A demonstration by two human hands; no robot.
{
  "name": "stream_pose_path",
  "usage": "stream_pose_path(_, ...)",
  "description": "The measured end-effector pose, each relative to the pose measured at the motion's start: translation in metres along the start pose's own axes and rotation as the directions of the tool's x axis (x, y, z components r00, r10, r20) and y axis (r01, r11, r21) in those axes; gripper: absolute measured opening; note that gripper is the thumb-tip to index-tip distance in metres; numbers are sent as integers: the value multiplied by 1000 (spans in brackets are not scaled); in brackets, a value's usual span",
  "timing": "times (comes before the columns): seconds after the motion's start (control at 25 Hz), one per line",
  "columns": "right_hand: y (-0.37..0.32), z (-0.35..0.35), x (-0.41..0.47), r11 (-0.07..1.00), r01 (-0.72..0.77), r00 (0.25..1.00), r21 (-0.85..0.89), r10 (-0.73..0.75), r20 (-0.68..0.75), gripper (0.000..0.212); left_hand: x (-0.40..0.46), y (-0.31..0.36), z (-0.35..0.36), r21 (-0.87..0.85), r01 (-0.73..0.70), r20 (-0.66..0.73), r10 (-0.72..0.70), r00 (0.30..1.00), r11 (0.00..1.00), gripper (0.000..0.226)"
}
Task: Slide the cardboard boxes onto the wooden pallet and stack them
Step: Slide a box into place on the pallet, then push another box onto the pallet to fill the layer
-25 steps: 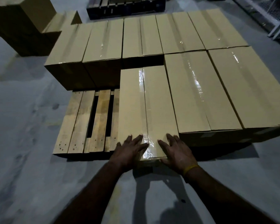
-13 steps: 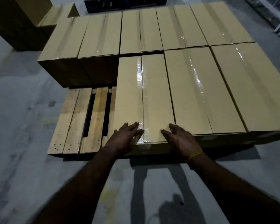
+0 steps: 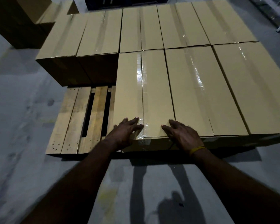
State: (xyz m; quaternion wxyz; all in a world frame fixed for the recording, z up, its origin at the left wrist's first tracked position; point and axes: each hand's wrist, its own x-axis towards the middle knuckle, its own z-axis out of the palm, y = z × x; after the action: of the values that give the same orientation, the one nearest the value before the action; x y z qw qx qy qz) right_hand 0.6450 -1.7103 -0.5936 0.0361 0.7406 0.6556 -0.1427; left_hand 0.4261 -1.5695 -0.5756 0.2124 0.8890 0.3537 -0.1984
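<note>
The wooden pallet [image 3: 76,117] sits on the grey floor [image 3: 19,126], most of it covered, with bare slats showing only at its near left corner. Right of that gap lies the box in hand [image 3: 144,94], long and taped down the middle, its far end against the far row and its right side tight against the neighbour. It looks all but home.

Both hands are flat on its near end, fingers spread and straight, clamped on nothing. The left hand [image 3: 125,132] presses near the tape seam; the right hand [image 3: 183,135], a yellow band [image 3: 197,149] at the wrist, presses the near right corner. They sit apart, one to each side of the seam.

To finish this well, I'd say push evenly with both palms so the box runs straight, keep it snug to the right-hand neighbour, and stop once the near face lines up with the others.

Now the count. One pallet under the load. Near row: three boxes. Far row: five, so eight boxes on the pallet in view. More boxes [image 3: 18,21] are stacked at the far left, too dark to number. Two hands, one band.
</note>
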Motion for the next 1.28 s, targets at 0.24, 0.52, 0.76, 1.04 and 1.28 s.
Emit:
stream_pose_path(0.24,-13,-3,-1,987,-134,990,86,129,62,73,-5,5,-3,88,11,51,-16,999,996,91)
stream_pose_path(0.52,-77,-36,-20,963,-234,965,134,214,149,64,-54,31,-16,49,124,6,-125,992,991,84)
stream_pose_path(0.76,-161,-111,-68,963,-239,967,121,225,118,54,-153,38,-59,82,160,-114,-150,982,984,73)
stream_pose_path(1.04,-293,-201,-223,942,-282,958,179,269,96,52,-373,64,-80,-60,162,-256,-172,951,985,57)
stream_pose_path(1.28,-400,-266,-379,927,-306,952,217,301,60,52,-555,92,-83,-149,202,-263,-236,936,968,62)
